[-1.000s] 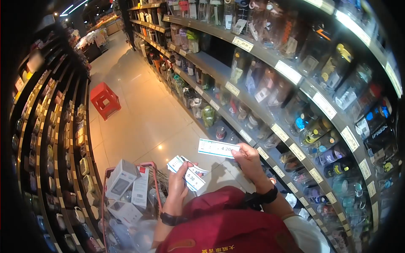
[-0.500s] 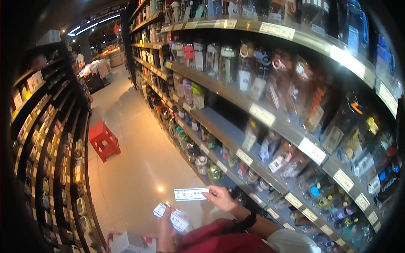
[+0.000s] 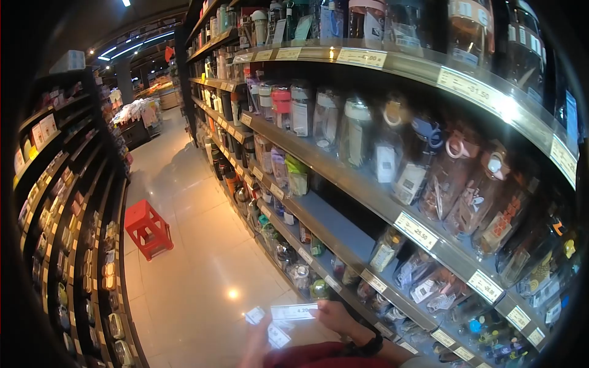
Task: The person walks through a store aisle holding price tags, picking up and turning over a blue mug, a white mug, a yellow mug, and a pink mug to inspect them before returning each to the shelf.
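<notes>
At the bottom of the head view, my right hand (image 3: 334, 317) pinches the right end of a white price label (image 3: 291, 312) printed 4.20. Close beside it, my left hand (image 3: 256, 337) is closed on several more price labels (image 3: 277, 336), fanned out and partly covered by the fingers. The label in my right hand is near the left hand's labels; whether they touch I cannot tell. To the right of the hands stand shelves with clear water bottles (image 3: 356, 132), and price labels (image 3: 416, 230) line the shelf edges.
A red plastic stool (image 3: 148, 228) stands on the aisle floor (image 3: 196, 294). Along the left runs another shelf unit (image 3: 92, 202) with small packaged goods. Farther down the aisle is a table of folded goods (image 3: 140, 115).
The view has shifted, so shelves and stool sit differently in it and both hands appear lower. My right hand's label is now closer to the left hand's labels.
</notes>
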`<state>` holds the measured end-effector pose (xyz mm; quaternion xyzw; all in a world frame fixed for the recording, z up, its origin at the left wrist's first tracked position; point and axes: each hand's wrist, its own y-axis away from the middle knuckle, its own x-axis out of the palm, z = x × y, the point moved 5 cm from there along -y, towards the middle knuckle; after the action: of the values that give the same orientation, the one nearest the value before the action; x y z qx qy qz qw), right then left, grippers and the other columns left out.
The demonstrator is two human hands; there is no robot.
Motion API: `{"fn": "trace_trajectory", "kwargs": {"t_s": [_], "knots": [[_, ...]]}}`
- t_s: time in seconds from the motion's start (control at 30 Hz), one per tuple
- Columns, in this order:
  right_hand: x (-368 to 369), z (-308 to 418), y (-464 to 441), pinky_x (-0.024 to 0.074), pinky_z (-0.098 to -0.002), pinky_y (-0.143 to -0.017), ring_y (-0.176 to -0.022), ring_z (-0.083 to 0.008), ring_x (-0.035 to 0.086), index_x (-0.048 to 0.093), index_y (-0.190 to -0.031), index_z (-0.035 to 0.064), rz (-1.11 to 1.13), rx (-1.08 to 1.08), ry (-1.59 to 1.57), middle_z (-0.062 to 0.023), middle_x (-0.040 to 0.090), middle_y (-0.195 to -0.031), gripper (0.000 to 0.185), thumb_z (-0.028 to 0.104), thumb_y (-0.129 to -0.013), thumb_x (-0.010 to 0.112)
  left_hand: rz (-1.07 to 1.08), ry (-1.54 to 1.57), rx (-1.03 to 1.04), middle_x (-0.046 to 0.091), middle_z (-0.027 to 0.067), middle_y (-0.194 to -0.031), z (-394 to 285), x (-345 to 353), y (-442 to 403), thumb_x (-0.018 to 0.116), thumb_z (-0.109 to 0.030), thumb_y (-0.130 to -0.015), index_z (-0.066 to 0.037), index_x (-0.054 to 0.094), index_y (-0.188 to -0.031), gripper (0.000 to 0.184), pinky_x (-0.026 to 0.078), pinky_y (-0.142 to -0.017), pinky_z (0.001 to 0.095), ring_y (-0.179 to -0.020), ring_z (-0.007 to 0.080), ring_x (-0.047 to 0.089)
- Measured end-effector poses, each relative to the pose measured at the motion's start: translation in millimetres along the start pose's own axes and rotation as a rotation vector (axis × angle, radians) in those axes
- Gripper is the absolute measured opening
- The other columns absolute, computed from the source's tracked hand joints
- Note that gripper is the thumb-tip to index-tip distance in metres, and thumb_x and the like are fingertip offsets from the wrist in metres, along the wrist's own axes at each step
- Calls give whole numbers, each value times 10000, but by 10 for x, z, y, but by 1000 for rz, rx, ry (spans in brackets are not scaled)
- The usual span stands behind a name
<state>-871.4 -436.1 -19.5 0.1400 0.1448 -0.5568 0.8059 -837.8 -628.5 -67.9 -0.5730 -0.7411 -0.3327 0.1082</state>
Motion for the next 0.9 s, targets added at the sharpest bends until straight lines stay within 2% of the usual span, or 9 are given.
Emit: {"fn": "trace_trajectory", "kwargs": {"t_s": [0.2,0.4,0.47,0.57,0.63,0.73,0.77,0.8,0.9], "knots": [[88,-121,-314,392,-201,-524,-574,-38,473,561,-823,-1,-151,66,-325,-4,528,-618,196,194,-804,556,180,-29,-102,526,120,-838,-185,108,-638,552,-16,-765,-11,429,-952,224,534,-528,369,-689,249,584],[216,312,-784,387,-203,-532,-574,-60,484,551,-847,3,-158,92,-85,-11,539,-643,209,210,-816,540,249,-77,-75,513,142,-816,-536,-97,-1205,507,11,-769,-16,416,-911,170,541,-510,382,-642,282,584],[273,207,-905,389,-218,-532,-567,-78,489,545,-852,9,-289,-10,-172,-24,539,-621,227,233,-822,529,243,-47,-71,523,110,-828,-609,-151,-1358,558,22,-735,-14,429,-943,248,525,-555,395,-726,248,577],[238,296,-881,399,-262,-536,-565,-130,508,539,-864,25,-323,-30,-46,-78,569,-649,229,248,-822,516,342,-116,-136,542,90,-799,-670,18,-1364,539,-46,-769,-2,491,-896,142,494,-568,329,-690,208,572],[213,271,-747,403,-269,-543,-571,-152,517,544,-863,28,-384,74,27,-92,573,-664,231,253,-821,514,485,-170,-150,540,100,-782,-566,2,-1527,513,-51,-783,18,504,-886,124,501,-595,328,-675,220,574],[238,152,-554,405,-298,-543,-566,-214,518,547,-845,33,-436,178,92,-129,555,-661,242,271,-817,510,402,-307,-251,542,90,-776,-303,45,-1600,544,-36,-762,10,496,-898,152,500,-591,317,-675,209,571],[222,122,-460,413,-282,-550,-580,-170,528,550,-845,26,-417,325,123,-95,570,-663,252,274,-822,511,445,-277,-268,541,87,-778,-261,121,-1566,557,-25,-751,5,495,-901,165,497,-580,316,-669,209,571],[246,69,-357,399,-222,-522,-572,-55,490,573,-835,23,-527,261,-152,-18,557,-611,175,195,-801,560,484,-242,-278,540,85,-780,-240,224,-1532,570,-14,-740,0,493,-903,180,495,-570,315,-663,208,571],[222,-294,-42,406,-183,-544,-585,-41,503,583,-809,21,-639,343,-217,8,565,-624,154,174,-810,563,542,-236,-354,543,79,-840,-151,443,-1392,572,-19,-743,5,487,-963,236,484,-624,315,-726,201,568]]}}
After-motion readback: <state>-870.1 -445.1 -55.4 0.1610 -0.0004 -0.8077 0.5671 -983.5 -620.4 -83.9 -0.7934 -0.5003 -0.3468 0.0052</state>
